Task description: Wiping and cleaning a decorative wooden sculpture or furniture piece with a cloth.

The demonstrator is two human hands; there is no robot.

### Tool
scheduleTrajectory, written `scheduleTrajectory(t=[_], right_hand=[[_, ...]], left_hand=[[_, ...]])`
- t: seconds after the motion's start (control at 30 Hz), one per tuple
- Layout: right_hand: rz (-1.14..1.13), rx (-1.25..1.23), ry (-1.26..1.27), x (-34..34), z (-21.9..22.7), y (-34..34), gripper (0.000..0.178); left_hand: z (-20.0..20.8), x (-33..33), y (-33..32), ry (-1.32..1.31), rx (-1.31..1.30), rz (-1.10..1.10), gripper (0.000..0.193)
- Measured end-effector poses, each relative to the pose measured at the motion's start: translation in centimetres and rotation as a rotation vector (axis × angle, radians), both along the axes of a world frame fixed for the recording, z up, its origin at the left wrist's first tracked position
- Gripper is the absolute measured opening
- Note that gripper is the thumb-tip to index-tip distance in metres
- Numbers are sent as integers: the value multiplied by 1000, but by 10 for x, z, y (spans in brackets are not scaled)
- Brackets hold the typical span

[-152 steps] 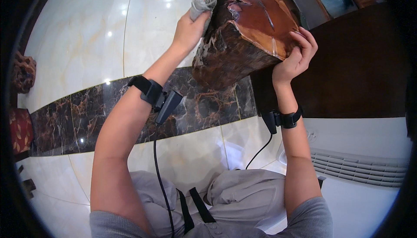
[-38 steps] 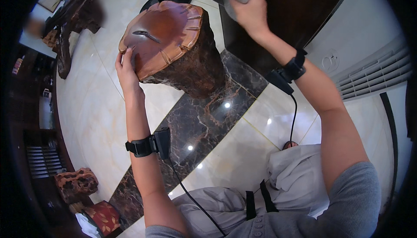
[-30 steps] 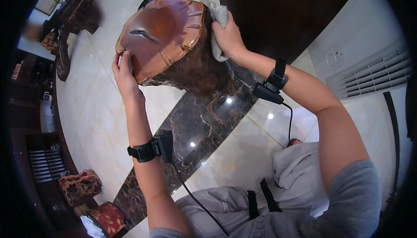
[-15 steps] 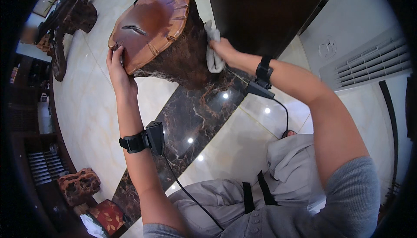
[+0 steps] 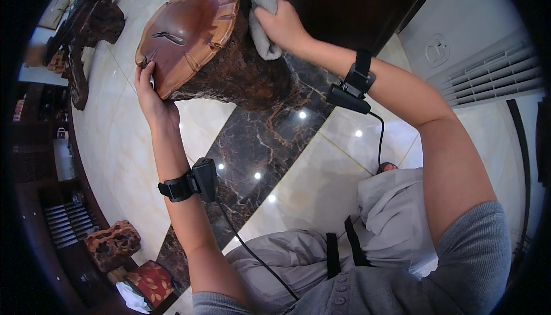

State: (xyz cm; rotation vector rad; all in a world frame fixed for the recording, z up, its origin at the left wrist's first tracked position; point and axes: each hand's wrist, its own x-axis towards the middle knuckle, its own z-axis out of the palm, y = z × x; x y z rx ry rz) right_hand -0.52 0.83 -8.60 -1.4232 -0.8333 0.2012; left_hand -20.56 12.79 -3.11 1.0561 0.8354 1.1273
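A wooden stump stool (image 5: 201,33) leans on the floor, its polished reddish-brown top turned up toward the left and its dark, rough bark side facing me. My left hand (image 5: 154,99) grips the near-left rim of the top, fingertips over the edge; its thumb is mostly hidden. In my right hand (image 5: 285,28) is a bunched grey cloth (image 5: 262,42), closed in the fingers and pressed against the upper right of the bark side. Part of the cloth sticks up beyond the hand, by the far rim.
Beyond my right hand stands a dark panel (image 5: 338,5), with a white vented unit (image 5: 402,45) to its right. Dark carved wood furniture (image 5: 103,25) lies far left. A tissue box with red cover (image 5: 152,280) and gnarled wood piece (image 5: 113,245) are lower left.
My right hand has slid the cloth up and away along the bark side toward the far rim. My left hand keeps its hold on the rim, and the stool appears slightly higher and further left.
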Motion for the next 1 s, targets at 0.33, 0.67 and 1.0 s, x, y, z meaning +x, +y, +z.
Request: scheduleTrajectory(t=[0.33, 0.67, 1.0], right_hand=[[12, -436, -64, -7, -101, 1, 43], [286, -706, 685, 8, -162, -12, 23], [282, -479, 1008, -13, -169, -15, 25]], left_hand=[[-3, -5, 10, -18, 97, -44, 39], [-6, 8, 4, -46, 98, -27, 49], [-6, 2, -3, -10, 153, -22, 69]])
